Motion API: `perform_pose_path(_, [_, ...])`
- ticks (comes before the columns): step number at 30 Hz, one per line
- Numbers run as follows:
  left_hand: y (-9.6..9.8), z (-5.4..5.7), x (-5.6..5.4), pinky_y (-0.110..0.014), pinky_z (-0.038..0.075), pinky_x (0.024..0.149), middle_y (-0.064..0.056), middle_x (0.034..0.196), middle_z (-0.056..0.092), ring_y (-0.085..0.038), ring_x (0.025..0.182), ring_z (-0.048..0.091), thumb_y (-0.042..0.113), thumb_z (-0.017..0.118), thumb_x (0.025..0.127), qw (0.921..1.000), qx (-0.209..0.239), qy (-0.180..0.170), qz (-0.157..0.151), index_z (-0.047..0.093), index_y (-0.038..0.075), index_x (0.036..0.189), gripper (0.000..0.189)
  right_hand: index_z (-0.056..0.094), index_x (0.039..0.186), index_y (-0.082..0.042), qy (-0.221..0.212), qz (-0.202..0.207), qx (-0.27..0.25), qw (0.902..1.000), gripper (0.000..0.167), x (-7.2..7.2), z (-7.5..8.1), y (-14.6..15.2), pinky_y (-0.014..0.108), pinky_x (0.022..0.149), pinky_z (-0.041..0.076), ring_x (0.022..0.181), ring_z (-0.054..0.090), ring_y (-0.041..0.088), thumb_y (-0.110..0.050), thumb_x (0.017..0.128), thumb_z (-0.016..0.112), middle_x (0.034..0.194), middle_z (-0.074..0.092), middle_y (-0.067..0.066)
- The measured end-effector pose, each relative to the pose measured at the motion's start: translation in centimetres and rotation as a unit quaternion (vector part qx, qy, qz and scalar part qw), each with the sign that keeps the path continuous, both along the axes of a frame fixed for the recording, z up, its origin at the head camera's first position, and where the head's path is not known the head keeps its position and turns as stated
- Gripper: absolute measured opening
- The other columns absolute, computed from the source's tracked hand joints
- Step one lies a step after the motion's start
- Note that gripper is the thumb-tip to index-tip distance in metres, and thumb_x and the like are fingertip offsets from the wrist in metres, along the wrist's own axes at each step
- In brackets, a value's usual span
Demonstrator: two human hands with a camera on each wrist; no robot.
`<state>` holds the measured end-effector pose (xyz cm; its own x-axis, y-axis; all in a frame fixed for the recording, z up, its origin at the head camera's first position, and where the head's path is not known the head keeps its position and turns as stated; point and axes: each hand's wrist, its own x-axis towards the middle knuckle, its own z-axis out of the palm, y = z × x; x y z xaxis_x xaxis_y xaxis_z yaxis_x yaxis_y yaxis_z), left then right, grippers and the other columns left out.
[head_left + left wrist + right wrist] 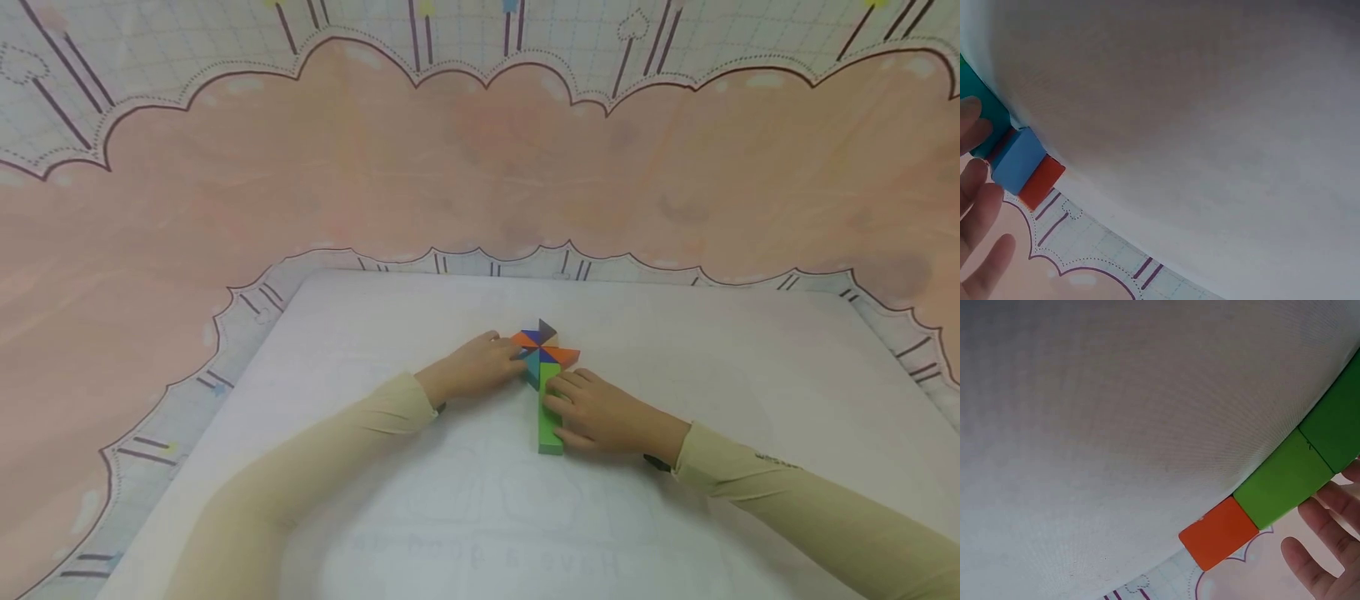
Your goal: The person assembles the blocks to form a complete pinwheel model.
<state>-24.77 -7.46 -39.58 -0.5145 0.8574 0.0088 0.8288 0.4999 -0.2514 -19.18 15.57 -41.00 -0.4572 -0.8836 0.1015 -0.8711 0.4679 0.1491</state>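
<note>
Small triangular blocks form a pinwheel on the white table surface, in orange, dark blue, teal and other colours. A long green block runs from its lower side toward the person. My left hand touches the pinwheel's left side with its fingertips, by the teal block; blue and red-orange block sides show beyond. On the green block's right side rest the fingers of my right hand. The right wrist view shows extended fingers beside a light green block side and an orange one.
The white sheet on the table carries faint lettering near the front. Behind and around it lies a pinkish cloth with scalloped outlines and a pale grid pattern.
</note>
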Motion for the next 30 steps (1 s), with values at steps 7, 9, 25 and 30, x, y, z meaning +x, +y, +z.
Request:
perform_pose_path(7, [-1.2, 1.0, -0.2, -0.035, 0.047, 0.095, -0.003, 0.106, 0.066, -0.018, 0.098, 0.061, 0.023, 0.06, 0.091, 0.9996, 0.0, -0.002, 0.027, 0.066, 0.017, 0.107, 0.019, 0.055, 0.113, -0.013, 0.0, 0.003, -0.004, 1.0, 0.032, 0.0, 0.0, 0.0, 0.043, 0.101, 0.042, 0.115, 0.051, 0.022, -0.037, 0.092, 0.051, 0.119, 0.058, 0.005])
perform_pose_path(9, [-1.6, 1.0, -0.5, -0.034, 0.047, 0.091, -0.002, 0.101, 0.065, -0.018, 0.094, 0.06, 0.025, 0.061, 0.09, 0.9994, -0.005, 0.004, 0.035, 0.067, 0.017, 0.105, 0.019, 0.056, 0.113, -0.013, 0.0, 0.002, -0.005, 1.0, 0.032, 0.1, 0.1, 0.0, 0.042, 0.101, 0.042, 0.115, 0.052, 0.022, -0.037, 0.091, 0.052, 0.118, 0.059, 0.005])
perform_pose_path(25, [-1.1, 0.5, -0.9, -0.036, 0.044, 0.097, -0.005, 0.118, 0.064, -0.02, 0.109, 0.058, 0.023, 0.06, 0.091, 0.9962, -0.009, -0.064, 0.059, 0.06, 0.017, 0.121, 0.031, 0.055, 0.114, -0.014, -0.005, -0.003, 0.0, 1.0, 0.034, 0.1, 0.1, 0.0, 0.042, 0.102, 0.041, 0.116, 0.051, 0.021, -0.038, 0.092, 0.051, 0.12, 0.058, 0.005])
perform_pose_path(30, [-1.1, 0.5, -0.9, -0.036, 0.044, 0.096, -0.004, 0.115, 0.065, -0.02, 0.106, 0.059, 0.022, 0.061, 0.09, 0.9956, -0.01, -0.068, 0.064, 0.058, 0.016, 0.122, 0.033, 0.055, 0.114, -0.014, -0.004, -0.007, 0.005, 1.0, 0.034, 0.1, 0.1, 0.0, 0.043, 0.102, 0.042, 0.116, 0.051, 0.022, -0.039, 0.092, 0.051, 0.121, 0.057, 0.005])
